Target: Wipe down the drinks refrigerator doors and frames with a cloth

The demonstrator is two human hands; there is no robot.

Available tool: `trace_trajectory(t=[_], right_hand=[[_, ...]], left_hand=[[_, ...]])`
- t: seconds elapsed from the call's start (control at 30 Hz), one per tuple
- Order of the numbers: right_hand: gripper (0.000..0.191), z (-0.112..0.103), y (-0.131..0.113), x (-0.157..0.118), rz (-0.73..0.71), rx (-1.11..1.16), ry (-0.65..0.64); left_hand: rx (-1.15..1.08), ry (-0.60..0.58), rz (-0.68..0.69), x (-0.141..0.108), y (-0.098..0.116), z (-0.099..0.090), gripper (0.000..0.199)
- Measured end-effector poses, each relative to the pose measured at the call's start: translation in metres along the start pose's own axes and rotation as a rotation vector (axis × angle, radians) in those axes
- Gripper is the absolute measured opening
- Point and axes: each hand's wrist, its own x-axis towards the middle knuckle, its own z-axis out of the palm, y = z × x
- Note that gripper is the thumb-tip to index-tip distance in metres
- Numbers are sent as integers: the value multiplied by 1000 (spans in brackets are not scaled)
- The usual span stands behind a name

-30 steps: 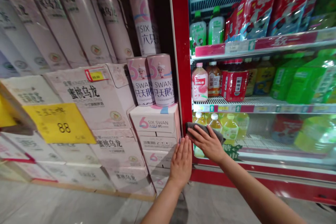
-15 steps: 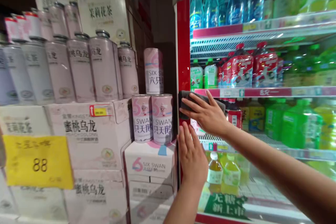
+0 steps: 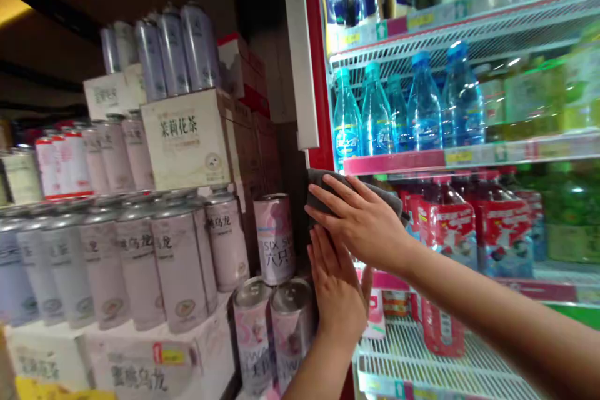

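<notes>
My right hand [image 3: 363, 222] presses a dark grey cloth [image 3: 325, 190] against the red frame [image 3: 315, 81] of a glass-fronted drinks fridge, with the fingers spread over the cloth. Just below it, my left hand [image 3: 335, 287] is open and flat, fingers pointing up, holding nothing. Its fingertips are close beneath my right hand, next to the frame's edge. Beside my left hand stands a pink Six Swan can [image 3: 274, 240], and two more [image 3: 293, 325] sit lower down. The hands hide part of the frame.
Left of the frame, pink-grey tins [image 3: 180, 269] stand in rows on cartons, with a cream tea box [image 3: 185, 137] above them. Inside the fridge, wire shelves [image 3: 469, 156] hold water bottles [image 3: 375, 112] and red-labelled bottles [image 3: 497, 231].
The view has tilted upward and swung left. My hands and the cloth have moved up the red frame, from level with the lower shelves to a higher shelf.
</notes>
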Motion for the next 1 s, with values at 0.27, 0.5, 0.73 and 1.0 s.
trace_trajectory(t=[0.27,0.5,0.73,1.0], right_hand=[[50,-38,55,36,22,-70,-1],[52,-83,62,35,132,-72,141],[39,-110,78,130,-78,-47,114],[58,-176,208,317,258,-194,59]], left_hand=[[6,-64,40,67,-3,-29,93],[25,-87,46,81,-33,-88,91],[31,-90,67,161,-76,-149,90],[-63,2,220,341,-102,-190,76]])
